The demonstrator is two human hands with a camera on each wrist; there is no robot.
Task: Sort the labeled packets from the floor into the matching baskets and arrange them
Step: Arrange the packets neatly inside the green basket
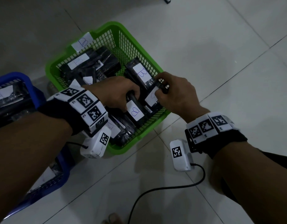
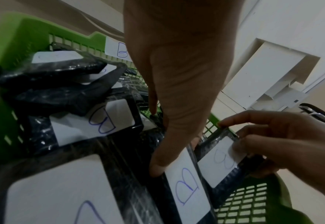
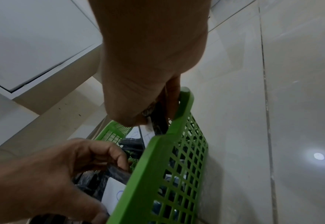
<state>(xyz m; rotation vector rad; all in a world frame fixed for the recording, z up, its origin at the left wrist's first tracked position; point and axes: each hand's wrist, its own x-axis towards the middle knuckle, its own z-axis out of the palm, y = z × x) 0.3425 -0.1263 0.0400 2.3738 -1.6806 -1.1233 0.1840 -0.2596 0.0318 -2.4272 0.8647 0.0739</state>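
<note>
Down on the tiled floor (image 1: pixel 220 46), both hands pinch B packets by the green basket's (image 1: pixel 105 29) near-right edge; best seat them flat, labels up.

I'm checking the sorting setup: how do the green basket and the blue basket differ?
The green basket carries a B tag on its rim and holds B-labelled packets; the blue basket shows an A label inside. Both hands work in the green basket, none in the blue basket. Both are mesh-walled, holding black packets.

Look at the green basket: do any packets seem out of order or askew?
Yes. In the green basket the far-left packets lie heaped and crisscrossed, not in rows. Both the left hand and right hand grip near-side packets; every readable label says B.
</note>
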